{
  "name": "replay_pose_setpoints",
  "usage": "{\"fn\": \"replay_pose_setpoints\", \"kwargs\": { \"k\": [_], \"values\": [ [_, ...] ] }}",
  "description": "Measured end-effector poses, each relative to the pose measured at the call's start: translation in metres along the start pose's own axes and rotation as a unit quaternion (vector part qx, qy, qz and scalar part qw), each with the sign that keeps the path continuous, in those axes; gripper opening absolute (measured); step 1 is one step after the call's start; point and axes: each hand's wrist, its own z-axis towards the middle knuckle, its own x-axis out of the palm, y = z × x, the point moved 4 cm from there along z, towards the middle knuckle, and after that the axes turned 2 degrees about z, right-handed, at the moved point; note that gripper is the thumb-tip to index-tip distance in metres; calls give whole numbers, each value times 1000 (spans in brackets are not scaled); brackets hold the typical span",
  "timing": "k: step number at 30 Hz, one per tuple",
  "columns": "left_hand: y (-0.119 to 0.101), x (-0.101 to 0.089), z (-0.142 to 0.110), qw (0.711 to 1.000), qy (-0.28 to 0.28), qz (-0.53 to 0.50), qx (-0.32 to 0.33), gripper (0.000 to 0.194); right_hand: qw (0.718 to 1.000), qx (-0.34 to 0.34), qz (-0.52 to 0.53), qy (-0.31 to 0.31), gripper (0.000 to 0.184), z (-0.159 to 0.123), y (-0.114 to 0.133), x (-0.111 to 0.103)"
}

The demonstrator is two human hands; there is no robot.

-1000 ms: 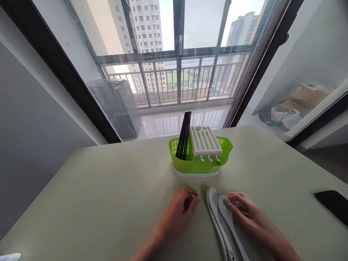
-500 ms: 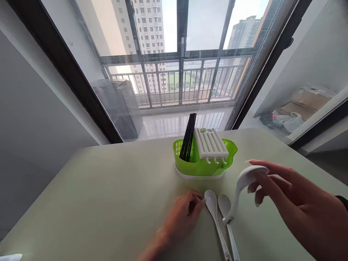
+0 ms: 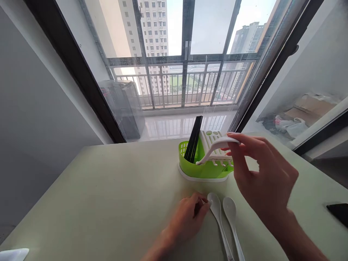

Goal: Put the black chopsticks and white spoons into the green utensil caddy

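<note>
My right hand pinches a white soup spoon by its bowl end. The spoon's handle slants down to the left, its tip in front of the black chopsticks and above the near rim of a green cutlery caddy. The chopsticks stand leaning in the caddy's left compartment. Low on the table, my left hand is loosely closed, fingertips at the bowl edge of one white long-handled spoon. A second long-handled spoon lies to its right.
A white slotted rack with small hooks tops the caddy, partly hidden by my right hand. A black object lies at the table's right edge. A white item shows at lower left. Glass doors stand behind the table.
My right hand has carried the soup spoon left and away from me, from the table's right side to over the caddy. My left hand stays beside the long-handled spoon.
</note>
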Motion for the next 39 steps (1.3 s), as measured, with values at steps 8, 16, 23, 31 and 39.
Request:
{"fn": "replay_pose_setpoints", "kwargs": {
  "k": [8,16,23,31,39],
  "values": [
    [2,1,-1,1000,16,12,2,26,999,-36,-8,10,21,-7,4,12],
    [1,1,-2,1000,8,8,8,20,994,-75,35,72,21,-31,6,38],
    [3,2,-2,1000,11,18,9,20,993,-58,20,101,18,-47,7,51],
    [3,3,-2,1000,4,10,20,20,987,-56,-4,149,12,-51,9,54],
    [-2,0,-2,1000,8,5,18,20,987,-11,33,160,29,-56,13,28]
  ]
}}
